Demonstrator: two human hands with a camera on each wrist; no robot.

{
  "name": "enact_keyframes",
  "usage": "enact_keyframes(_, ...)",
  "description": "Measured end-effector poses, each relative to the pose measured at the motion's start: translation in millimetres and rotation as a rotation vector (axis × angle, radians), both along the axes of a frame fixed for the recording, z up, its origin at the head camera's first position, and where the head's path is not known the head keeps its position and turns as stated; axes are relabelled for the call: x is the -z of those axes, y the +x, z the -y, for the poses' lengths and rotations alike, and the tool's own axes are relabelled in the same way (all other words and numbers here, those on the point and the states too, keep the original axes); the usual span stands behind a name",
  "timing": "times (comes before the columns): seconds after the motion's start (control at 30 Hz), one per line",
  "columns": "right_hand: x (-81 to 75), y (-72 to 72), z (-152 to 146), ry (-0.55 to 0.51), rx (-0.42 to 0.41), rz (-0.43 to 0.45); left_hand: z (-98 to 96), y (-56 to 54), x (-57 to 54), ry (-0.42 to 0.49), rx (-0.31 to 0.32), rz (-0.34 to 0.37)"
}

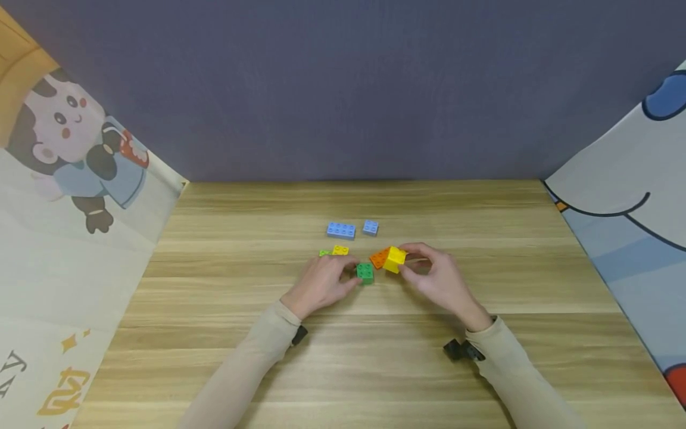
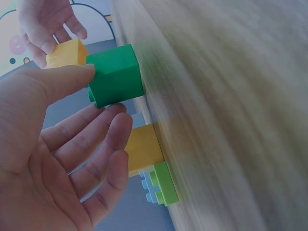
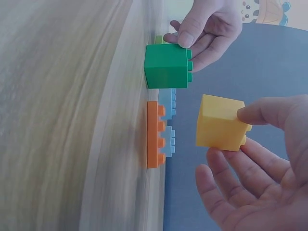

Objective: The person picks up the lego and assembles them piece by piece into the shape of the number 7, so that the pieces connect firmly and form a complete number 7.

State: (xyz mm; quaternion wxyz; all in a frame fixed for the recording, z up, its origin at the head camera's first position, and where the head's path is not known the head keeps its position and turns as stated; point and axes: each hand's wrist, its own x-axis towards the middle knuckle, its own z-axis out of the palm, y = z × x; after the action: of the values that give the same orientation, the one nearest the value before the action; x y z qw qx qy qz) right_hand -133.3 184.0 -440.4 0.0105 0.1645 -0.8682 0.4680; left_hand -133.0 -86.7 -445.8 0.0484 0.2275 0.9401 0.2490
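Observation:
My left hand (image 1: 323, 285) pinches a dark green toy brick (image 1: 365, 273) between thumb and fingers. The green brick (image 3: 166, 67) sits upright on the wooden table, studs up. In my right hand (image 1: 440, 281), thumb and fingertips hold a tall yellow brick (image 3: 221, 122), raised off the table and tilted. Beneath and beside that brick lies a flat orange brick (image 1: 379, 258) on the table. A second yellow brick (image 1: 340, 250) and a light green brick (image 2: 164, 184) stand just beyond my left hand, which partly hides them in the head view.
Farther back on the table (image 1: 225, 250) lie a long blue brick (image 1: 341, 230) and a small blue brick (image 1: 370, 227). A dark blue panel (image 1: 364, 89) rises behind the table, with printed cartoon sheets on the left (image 1: 43, 226) and right (image 1: 616, 179).

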Motion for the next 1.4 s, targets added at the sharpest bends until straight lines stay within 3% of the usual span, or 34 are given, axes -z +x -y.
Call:
enact_keyframes(0.6,-1.1,1.1,10,-0.034,-0.069,0.035,-0.4,0.4,-0.7,0.003,-0.007,-0.001)
enact_keyframes(1.4,3.3,1.6,20,-0.065,-0.16,0.028,-0.7,0.6,-2.8,0.023,-0.02,0.047)
